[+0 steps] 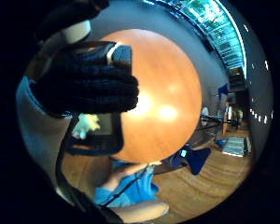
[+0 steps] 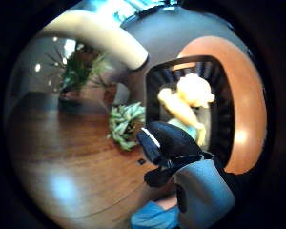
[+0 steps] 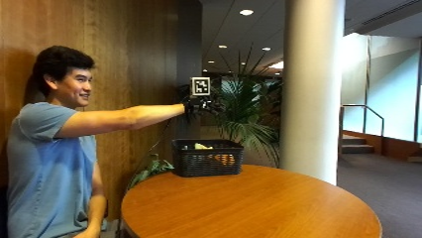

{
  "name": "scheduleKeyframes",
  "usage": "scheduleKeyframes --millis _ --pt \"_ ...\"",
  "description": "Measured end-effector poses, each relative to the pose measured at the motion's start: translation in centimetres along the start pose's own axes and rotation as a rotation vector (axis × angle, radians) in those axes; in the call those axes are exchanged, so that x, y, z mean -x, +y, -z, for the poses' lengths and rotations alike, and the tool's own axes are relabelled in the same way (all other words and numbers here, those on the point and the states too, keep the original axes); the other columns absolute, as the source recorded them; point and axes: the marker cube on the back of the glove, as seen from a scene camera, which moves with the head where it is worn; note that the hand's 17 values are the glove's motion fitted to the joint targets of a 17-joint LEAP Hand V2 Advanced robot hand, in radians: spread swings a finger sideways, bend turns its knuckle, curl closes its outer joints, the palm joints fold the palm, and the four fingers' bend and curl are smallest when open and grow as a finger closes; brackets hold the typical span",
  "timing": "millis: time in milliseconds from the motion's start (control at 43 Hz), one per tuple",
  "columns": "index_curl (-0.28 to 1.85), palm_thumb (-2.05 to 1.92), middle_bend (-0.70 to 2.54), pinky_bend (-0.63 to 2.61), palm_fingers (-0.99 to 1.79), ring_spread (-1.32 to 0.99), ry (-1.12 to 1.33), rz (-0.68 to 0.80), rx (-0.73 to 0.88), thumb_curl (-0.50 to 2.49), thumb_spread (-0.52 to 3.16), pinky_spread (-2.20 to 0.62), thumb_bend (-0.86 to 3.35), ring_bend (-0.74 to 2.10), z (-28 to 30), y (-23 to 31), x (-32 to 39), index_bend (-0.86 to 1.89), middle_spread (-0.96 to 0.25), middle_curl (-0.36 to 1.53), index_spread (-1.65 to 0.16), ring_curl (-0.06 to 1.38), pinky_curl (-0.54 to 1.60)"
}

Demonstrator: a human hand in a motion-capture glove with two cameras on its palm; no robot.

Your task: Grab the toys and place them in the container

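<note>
Gloved hand raised above toy basket on round desk

A person's black-gloved right hand (image 3: 196,105), fingers curled with nothing held in its grip, hangs at centre frame above the black plastic mesh basket (image 3: 207,161) on the round wooden desk (image 3: 264,208); yellow soft toys (image 2: 188,102) lie inside the basket

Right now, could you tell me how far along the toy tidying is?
Mostly done, it seems. Toys already lie in the black basket, which stands on the round wooden table. Nothing is in hand: the gloved right hand is raised above the basket, its fingers curled and holding nothing. No toys show on the visible tabletop, so little appears left.
</note>
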Motion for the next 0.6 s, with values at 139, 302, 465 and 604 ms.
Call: scheduleKeyframes --millis 139,302,465,604 --pt "0.18 0.04 0.12 1.38 -0.17 -0.01 0.052 -0.017 -0.1 0.36 1.22 -0.03 -0.04 0.71 1.4 -0.3 -3.6 0.22 0.01 0.6 -0.29 0.25 0.41" --pt "0.22 0.02 0.14 1.33 -0.1 0.04 0.091 -0.195 -0.143 0.34 1.2 0.01 -0.02 0.67 1.8 -1.4 -5.6 0.18 0.03 0.54 -0.3 0.22 0.39" --pt "0.25 0.02 0.14 1.31 -0.1 0.06 0.128 -0.305 -0.128 0.33 1.19 0.04 -0.02 0.64 1.1 0.6 -14.7 0.17 0.04 0.49 -0.3 0.21 0.37" --pt "0.26 0.02 0.15 1.28 -0.1 0.07 0.118 -0.31 -0.125 0.32 1.19 0.05 -0.02 0.62 0.6 2.6 -20.0 0.16 0.04 0.45 -0.31 0.21 0.35"
